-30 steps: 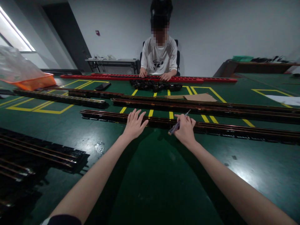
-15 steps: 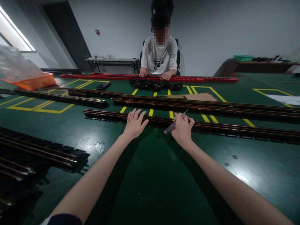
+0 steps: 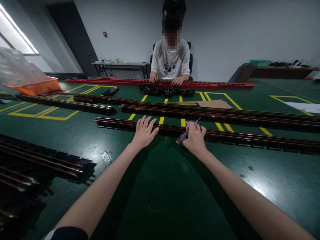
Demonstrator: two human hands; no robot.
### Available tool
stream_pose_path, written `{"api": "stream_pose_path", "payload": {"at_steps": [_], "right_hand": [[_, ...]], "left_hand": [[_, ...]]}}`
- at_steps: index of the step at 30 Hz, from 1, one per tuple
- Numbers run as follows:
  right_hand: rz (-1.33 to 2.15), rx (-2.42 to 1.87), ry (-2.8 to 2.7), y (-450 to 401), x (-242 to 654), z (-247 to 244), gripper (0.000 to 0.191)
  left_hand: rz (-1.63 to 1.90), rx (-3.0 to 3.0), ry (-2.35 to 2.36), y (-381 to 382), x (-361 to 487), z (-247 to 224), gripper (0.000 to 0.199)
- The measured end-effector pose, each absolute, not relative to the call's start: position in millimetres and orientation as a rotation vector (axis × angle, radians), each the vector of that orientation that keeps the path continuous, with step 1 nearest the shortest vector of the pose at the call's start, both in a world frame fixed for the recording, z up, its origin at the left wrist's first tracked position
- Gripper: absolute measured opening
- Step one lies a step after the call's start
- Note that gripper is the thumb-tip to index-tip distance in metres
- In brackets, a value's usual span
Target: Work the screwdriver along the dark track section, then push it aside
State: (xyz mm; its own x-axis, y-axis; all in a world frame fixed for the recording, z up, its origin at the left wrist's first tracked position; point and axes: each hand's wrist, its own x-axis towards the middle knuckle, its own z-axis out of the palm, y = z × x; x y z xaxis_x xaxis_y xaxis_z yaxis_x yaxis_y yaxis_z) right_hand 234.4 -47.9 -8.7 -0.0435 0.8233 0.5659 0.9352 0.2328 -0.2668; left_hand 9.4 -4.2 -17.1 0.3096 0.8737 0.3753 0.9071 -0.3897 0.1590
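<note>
A long dark rail with copper-coloured strips (image 3: 115, 123) runs across the green table in front of me. My left hand (image 3: 143, 133) rests at its near edge, fingers spread over the rail and palm down. In my right hand (image 3: 196, 138) is a small screwdriver (image 3: 183, 137) with a see-through bluish handle. Its thin metal shaft points up and away to the right, clear of the rail as far as I can tell. The right fingers are bent over the rail too, and hide part of it.
Further rails (image 3: 225, 116) lie parallel behind, with more stacked at the left (image 3: 45, 156). Beyond are cardboard (image 3: 214, 104), a dark cluster of parts (image 3: 166, 90), red frames (image 3: 225, 85) and an orange basket (image 3: 37, 87). A co-worker (image 3: 170, 60) sits opposite, hands on the red frames.
The near rail has slid a little to the right; its left end now lies closer to my left hand. Both hands stay almost where they were, with the screwdriver still held.
</note>
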Motion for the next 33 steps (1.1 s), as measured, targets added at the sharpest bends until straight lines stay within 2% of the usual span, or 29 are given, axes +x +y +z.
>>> {"api": "stream_pose_path", "payload": {"at_steps": [7,14,26,33], "right_hand": [[-0.27,-1.713,-1.876,-47.3,229.1,-8.3,0.031],[-0.366,-1.713,-1.79,-46.3,229.5,-10.9,0.042],[-0.218,-1.568,-1.89,-46.6,233.8,-11.0,0.035],[-0.239,-1.692,-1.88,-46.6,232.2,-11.8,0.028]], "left_hand": [[-0.63,-2.468,-1.674,-4.0,9.1,-17.8,0.054],[-0.624,-2.468,-1.683,-4.0,9.3,-17.7,0.053],[-0.619,-2.489,-1.688,-4.5,9.8,-16.0,0.053],[-0.624,-2.487,-1.672,-3.4,7.9,-18.8,0.053]]}}
